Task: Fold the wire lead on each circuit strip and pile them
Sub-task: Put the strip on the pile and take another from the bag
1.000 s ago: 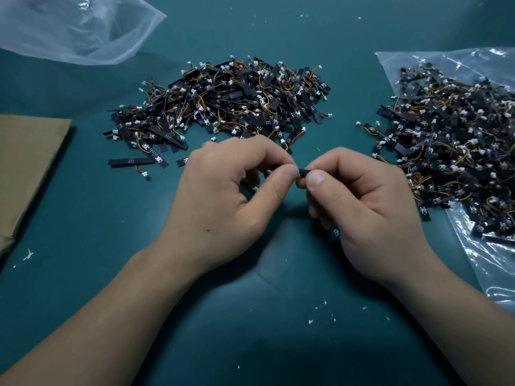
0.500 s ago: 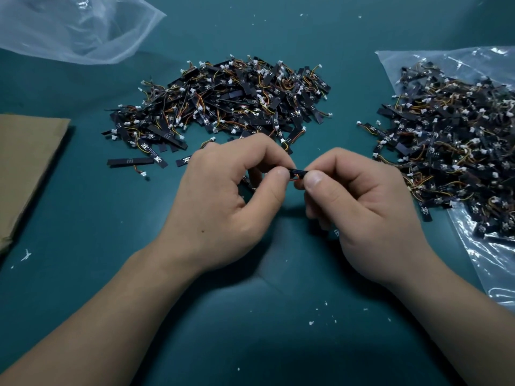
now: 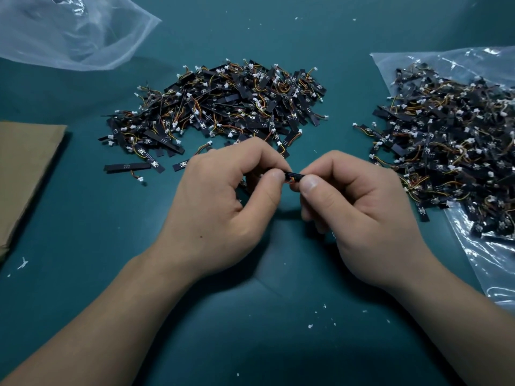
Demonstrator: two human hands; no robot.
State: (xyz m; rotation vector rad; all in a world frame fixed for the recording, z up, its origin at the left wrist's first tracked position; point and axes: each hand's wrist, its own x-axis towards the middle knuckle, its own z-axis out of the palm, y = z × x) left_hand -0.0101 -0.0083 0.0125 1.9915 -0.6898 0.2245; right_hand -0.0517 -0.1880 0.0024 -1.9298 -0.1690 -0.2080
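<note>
Over the middle of the worktop [image 3: 83, 274], the left hand [image 3: 220, 210] and right hand [image 3: 359, 218] each pinch one end of a black circuit strip [image 3: 292, 176], its orange wire showing between the thumbs. A pile of strips [image 3: 220, 112] lies toward the far edge, another on a plastic bag [image 3: 496, 263] at the right edge.

Both your forearms [image 3: 97, 316] run bare to the frame edge; thumbnails [image 3: 309, 183] trimmed short, a small dark mole [image 3: 201, 235] on your left hand [image 3: 220, 207].
</note>
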